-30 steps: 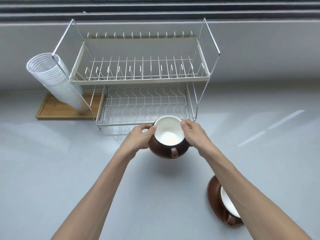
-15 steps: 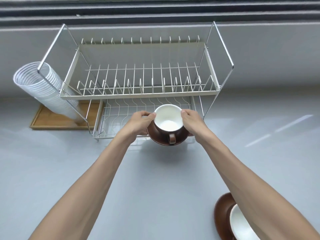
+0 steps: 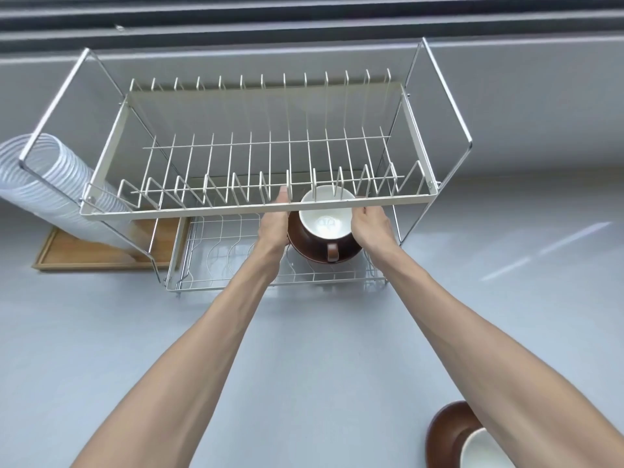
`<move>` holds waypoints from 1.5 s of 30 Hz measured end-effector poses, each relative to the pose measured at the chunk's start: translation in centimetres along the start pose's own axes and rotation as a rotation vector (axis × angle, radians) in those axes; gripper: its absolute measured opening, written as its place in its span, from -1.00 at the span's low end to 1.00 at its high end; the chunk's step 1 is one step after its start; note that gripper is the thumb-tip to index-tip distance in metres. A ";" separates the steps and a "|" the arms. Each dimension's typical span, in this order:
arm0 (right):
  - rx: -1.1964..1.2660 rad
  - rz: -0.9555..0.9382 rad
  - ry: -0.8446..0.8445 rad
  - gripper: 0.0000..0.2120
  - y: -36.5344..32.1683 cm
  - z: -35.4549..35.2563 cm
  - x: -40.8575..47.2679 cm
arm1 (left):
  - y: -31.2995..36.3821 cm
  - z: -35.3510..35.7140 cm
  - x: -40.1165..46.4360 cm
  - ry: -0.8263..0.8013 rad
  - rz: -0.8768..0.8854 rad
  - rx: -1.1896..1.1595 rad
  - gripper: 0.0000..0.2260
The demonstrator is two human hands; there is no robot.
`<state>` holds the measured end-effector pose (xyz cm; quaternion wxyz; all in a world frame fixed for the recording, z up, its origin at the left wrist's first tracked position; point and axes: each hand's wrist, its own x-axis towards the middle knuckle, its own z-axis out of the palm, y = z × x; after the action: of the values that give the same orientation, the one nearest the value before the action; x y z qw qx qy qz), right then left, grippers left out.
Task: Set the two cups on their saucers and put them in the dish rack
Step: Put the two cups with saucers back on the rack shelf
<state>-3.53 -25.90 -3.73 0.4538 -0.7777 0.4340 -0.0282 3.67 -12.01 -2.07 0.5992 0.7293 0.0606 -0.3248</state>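
A cup [image 3: 326,216] on its saucer [image 3: 314,253] is gripped by the left hand [image 3: 274,221] and right hand [image 3: 370,224] over the dish rack's [image 3: 216,211] lower shelf.

You see a white-lined brown cup [image 3: 326,221] on a brown saucer [image 3: 304,246], a cream-and-chrome dish rack [image 3: 256,208], a pale grey counter [image 3: 101,332], a tan wooden tray [image 3: 84,251] at nine o'clock, and white ribbed disposable cups [image 3: 50,173].

Glossy glazed cup [image 3: 326,217] and brown saucer [image 3: 312,253]; shiny metal wire dish rack [image 3: 256,211]; matt wooden tray [image 3: 91,255] lower left; smooth grey counter [image 3: 320,349]
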 end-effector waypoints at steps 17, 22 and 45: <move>-0.071 -0.140 -0.067 -0.57 1.4 0.0 -1.0 | -0.7 -0.1 -1.4 -0.107 0.070 0.303 -0.47; -0.198 -0.155 -0.154 -0.54 2.1 -1.1 -3.4 | -1.8 -1.1 -2.7 -0.185 0.099 0.540 -0.48; -0.769 -0.317 -0.013 -0.59 11.2 -7.6 -19.3 | -8.3 2.1 -15.1 -0.493 0.438 1.519 -0.51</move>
<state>-26.13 -19.93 -0.68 0.1232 -0.9479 0.2851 0.0713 -12.95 -7.09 -0.90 -0.0110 0.8386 -0.4520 -0.3039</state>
